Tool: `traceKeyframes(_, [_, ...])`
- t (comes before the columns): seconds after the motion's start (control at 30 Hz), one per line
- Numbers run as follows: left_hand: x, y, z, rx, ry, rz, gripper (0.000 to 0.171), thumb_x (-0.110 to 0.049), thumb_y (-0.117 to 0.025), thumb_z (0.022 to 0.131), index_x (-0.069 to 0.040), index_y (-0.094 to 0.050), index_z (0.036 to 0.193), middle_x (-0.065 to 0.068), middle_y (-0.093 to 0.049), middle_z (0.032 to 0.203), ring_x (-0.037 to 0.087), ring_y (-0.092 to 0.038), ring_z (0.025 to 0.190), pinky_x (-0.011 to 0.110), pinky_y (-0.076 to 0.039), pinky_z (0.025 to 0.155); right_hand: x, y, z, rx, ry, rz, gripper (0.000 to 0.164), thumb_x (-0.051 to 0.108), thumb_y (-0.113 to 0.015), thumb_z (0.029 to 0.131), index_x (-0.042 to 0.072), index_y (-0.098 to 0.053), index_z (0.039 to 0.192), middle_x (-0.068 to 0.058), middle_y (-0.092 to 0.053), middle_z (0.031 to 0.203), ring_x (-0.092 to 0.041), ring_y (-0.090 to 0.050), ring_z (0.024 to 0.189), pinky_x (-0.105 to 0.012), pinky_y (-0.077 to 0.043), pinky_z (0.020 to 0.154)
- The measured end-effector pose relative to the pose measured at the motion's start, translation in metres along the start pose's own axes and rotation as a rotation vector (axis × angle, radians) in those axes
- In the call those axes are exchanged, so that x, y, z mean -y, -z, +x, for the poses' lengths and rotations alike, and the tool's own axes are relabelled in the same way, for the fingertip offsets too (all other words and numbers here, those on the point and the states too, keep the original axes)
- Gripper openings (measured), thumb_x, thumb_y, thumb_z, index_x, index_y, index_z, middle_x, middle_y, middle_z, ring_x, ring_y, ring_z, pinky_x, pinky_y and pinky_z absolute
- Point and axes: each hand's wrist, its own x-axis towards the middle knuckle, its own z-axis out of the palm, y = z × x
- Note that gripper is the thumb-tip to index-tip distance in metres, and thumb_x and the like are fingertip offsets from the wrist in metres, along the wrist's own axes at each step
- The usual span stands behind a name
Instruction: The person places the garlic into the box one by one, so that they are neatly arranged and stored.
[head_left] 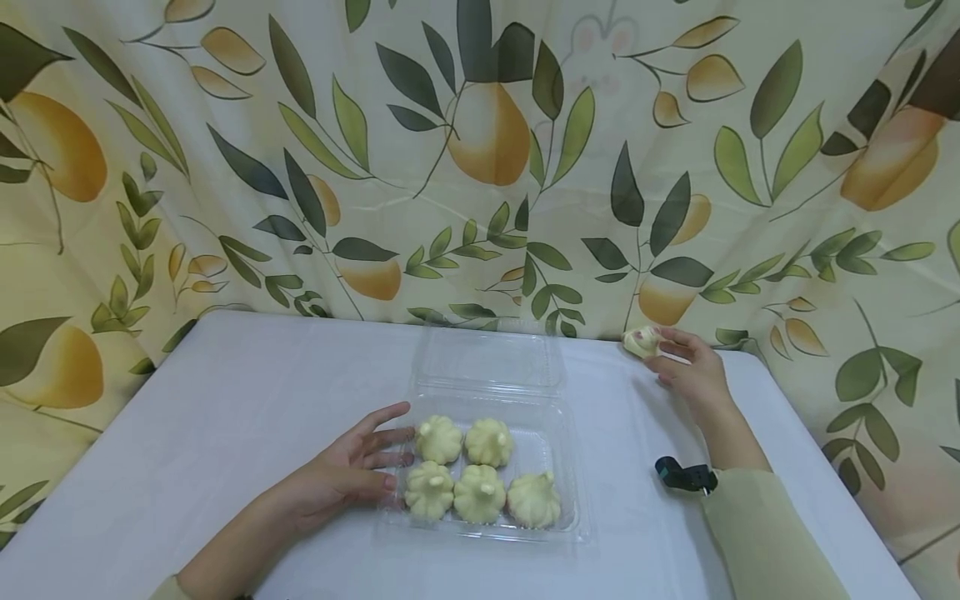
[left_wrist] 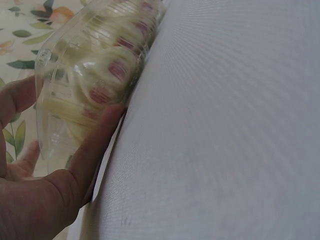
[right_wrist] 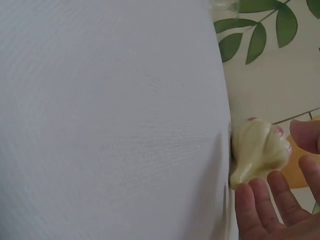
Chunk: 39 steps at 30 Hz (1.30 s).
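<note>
A clear plastic box (head_left: 538, 437) with its lid folded back stands on the table. Several pale garlic bulbs (head_left: 480, 493) sit in it, two at the back and the others along the front. My left hand (head_left: 337, 475) is at the box's left side, fingers extended; in the left wrist view its thumb (left_wrist: 97, 145) lies along the box wall. Another garlic bulb (head_left: 640, 342), with pinkish marks, rests at the table's back edge on the right. My right hand (head_left: 693, 367) is beside this bulb, thumb and fingers spread around it without a visible grip.
A white cloth covers the table (head_left: 262, 392). Right behind its back edge hangs a curtain (head_left: 360, 208) printed with fruit and leaves. The raised lid (head_left: 487, 358) lies back toward that curtain. A small black device (head_left: 686, 477) is fixed at the right sleeve.
</note>
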Motion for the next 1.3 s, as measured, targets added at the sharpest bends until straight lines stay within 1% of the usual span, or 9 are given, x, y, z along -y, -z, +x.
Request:
traceKeyframes(0.13, [-0.001, -0.001, 0.000, 0.003, -0.010, -0.004, 0.092, 0.002, -0.066, 0.089, -0.023, -0.013, 0.160, 0.019, -0.018, 0.163, 0.036, -0.037, 0.140, 0.047, -0.053, 0.093, -0.006, -0.001, 0.007, -0.044, -0.038, -0.007, 0.076, 0.021, -0.070, 0.093, 0.013, -0.028, 0.157, -0.017, -0.037, 0.155, -0.028, -0.044, 0.130, -0.028, -0.051, 0.092])
traceKeyframes(0.27, [-0.002, -0.001, -0.001, 0.010, -0.020, -0.008, 0.091, 0.002, -0.066, 0.090, -0.021, -0.013, 0.160, 0.021, -0.017, 0.163, 0.037, -0.038, 0.139, 0.046, -0.054, 0.092, -0.008, -0.005, 0.011, -0.064, -0.039, 0.003, 0.080, 0.018, -0.069, 0.093, 0.013, -0.023, 0.158, -0.020, -0.033, 0.156, -0.035, -0.042, 0.134, -0.041, -0.048, 0.102])
traceKeyframes(0.4, [-0.001, 0.000, 0.000, 0.013, -0.021, -0.010, 0.091, 0.002, -0.066, 0.090, -0.021, -0.012, 0.160, 0.021, -0.017, 0.163, 0.037, -0.038, 0.139, 0.046, -0.054, 0.092, -0.008, -0.009, 0.013, -0.051, -0.016, -0.024, 0.082, 0.014, -0.068, 0.092, 0.012, -0.021, 0.159, -0.025, -0.027, 0.158, -0.044, -0.036, 0.140, -0.054, -0.041, 0.108])
traceKeyframes(0.53, [-0.001, 0.001, 0.000, 0.009, -0.017, -0.008, 0.092, 0.001, -0.066, 0.089, -0.021, -0.012, 0.160, 0.021, -0.017, 0.163, 0.037, -0.038, 0.139, 0.046, -0.054, 0.092, -0.005, -0.015, 0.016, -0.031, 0.011, -0.082, 0.084, 0.014, -0.070, 0.090, 0.012, -0.021, 0.159, -0.028, -0.025, 0.159, -0.048, -0.031, 0.143, -0.058, -0.037, 0.110])
traceKeyframes(0.7, [0.000, 0.002, 0.000, 0.010, -0.017, -0.004, 0.092, 0.000, -0.067, 0.089, -0.021, -0.012, 0.160, 0.022, -0.017, 0.163, 0.038, -0.038, 0.139, 0.046, -0.054, 0.092, 0.001, -0.021, 0.021, -0.025, 0.033, -0.090, 0.079, 0.023, -0.071, 0.091, 0.009, -0.026, 0.155, -0.029, -0.035, 0.153, -0.044, -0.037, 0.138, -0.053, -0.042, 0.105])
traceKeyframes(0.8, [0.000, 0.002, 0.000, 0.012, -0.019, -0.001, 0.092, 0.000, -0.067, 0.090, -0.021, -0.012, 0.160, 0.022, -0.017, 0.163, 0.038, -0.038, 0.139, 0.047, -0.054, 0.092, 0.005, -0.026, 0.022, -0.023, 0.022, -0.092, 0.076, 0.031, -0.071, 0.092, 0.007, -0.029, 0.151, -0.028, -0.042, 0.146, -0.041, -0.043, 0.131, -0.043, -0.045, 0.096])
traceKeyframes(0.97, [0.000, 0.001, 0.000, 0.012, -0.020, 0.005, 0.092, 0.000, -0.067, 0.090, -0.021, -0.012, 0.160, 0.021, -0.017, 0.163, 0.038, -0.038, 0.139, 0.047, -0.054, 0.093, 0.012, -0.034, 0.020, -0.037, 0.028, -0.107, 0.071, 0.035, -0.069, 0.092, 0.004, -0.032, 0.145, -0.025, -0.047, 0.137, -0.035, -0.048, 0.119, -0.031, -0.044, 0.083])
traceKeyframes(1.13, [0.000, 0.001, 0.000, 0.013, -0.024, 0.008, 0.091, 0.000, -0.066, 0.090, -0.021, -0.012, 0.160, 0.021, -0.017, 0.163, 0.039, -0.037, 0.140, 0.047, -0.053, 0.093, 0.018, -0.036, 0.012, -0.065, 0.049, -0.086, 0.068, 0.037, -0.067, 0.092, 0.005, -0.037, 0.143, -0.020, -0.048, 0.132, -0.026, -0.048, 0.110, -0.025, -0.044, 0.078])
traceKeyframes(1.3, [-0.001, 0.001, 0.000, 0.011, -0.018, 0.008, 0.091, 0.000, -0.066, 0.090, -0.022, -0.012, 0.160, 0.021, -0.018, 0.163, 0.039, -0.037, 0.140, 0.047, -0.053, 0.093, 0.018, -0.036, 0.004, -0.064, 0.059, -0.044, 0.066, 0.038, -0.073, 0.089, 0.005, -0.045, 0.139, -0.016, -0.048, 0.133, -0.024, -0.046, 0.112, -0.028, -0.042, 0.083])
